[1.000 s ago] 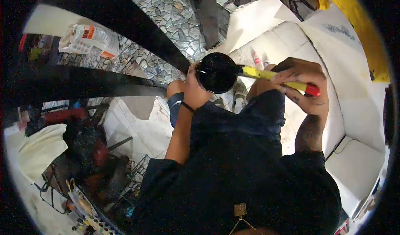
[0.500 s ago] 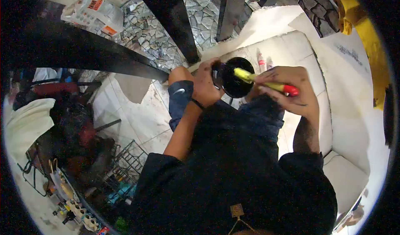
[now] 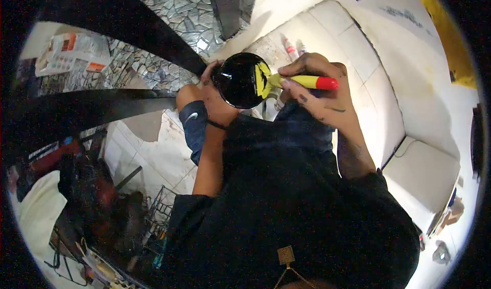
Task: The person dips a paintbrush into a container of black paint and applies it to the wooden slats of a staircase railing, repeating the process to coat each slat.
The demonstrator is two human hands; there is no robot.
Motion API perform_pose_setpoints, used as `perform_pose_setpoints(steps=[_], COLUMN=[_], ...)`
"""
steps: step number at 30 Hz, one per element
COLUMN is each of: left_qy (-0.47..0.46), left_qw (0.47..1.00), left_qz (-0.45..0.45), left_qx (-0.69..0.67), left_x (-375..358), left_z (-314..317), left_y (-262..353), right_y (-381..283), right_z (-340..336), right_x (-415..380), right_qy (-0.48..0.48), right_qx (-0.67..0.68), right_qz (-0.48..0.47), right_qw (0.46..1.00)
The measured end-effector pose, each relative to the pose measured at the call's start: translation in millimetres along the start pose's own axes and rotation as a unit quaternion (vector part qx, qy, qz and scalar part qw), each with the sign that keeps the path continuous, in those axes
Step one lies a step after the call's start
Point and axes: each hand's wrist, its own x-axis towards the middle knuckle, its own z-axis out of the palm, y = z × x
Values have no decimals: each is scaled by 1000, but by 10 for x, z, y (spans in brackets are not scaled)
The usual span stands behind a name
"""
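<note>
My left hand point(image 3: 219, 102) is wrapped round the side of a round container of glossy black liquid point(image 3: 232, 81), with its opening facing the camera. In my right hand point(image 3: 325, 92) is a paintbrush point(image 3: 309, 81) with a yellow handle and a red end. The brush's yellow head lies at the container's right rim, and dark marks show on it. Dark smudges are on both hands. How deep the liquid is cannot be seen.
Black beams point(image 3: 158, 25) run across the upper left, above broken-tile flooring point(image 3: 179, 7). A printed bag point(image 3: 74, 53) lies at the upper left. Bottles point(image 3: 289, 47) stand beyond my right hand. A pale box-like seat point(image 3: 422, 174) is at the right, and a wire rack point(image 3: 162, 207) at the lower left.
The container and both hands have shifted left and slightly up in view. The brush head has moved from over the container's middle to its right rim. The surroundings have shifted too.
</note>
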Motion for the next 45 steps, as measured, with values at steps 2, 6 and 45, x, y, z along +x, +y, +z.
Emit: perform_pose_setpoints(steps=[2,6,45], left_qy=[-11,12,-195], left_qw=[999,993,925], left_qz=[29,97,-94], left_qx=[35,68,312], left_x=[-8,-12,107], left_z=[4,58,168], left_y=[13,307,25], right_y=[53,159,668], right_z=[18,207,-176], right_x=[29,51,-520], right_qy=[-9,-88,148], right_qx=[-25,-77,313], right_qz=[-70,-68,50], right_qw=[997,991,937])
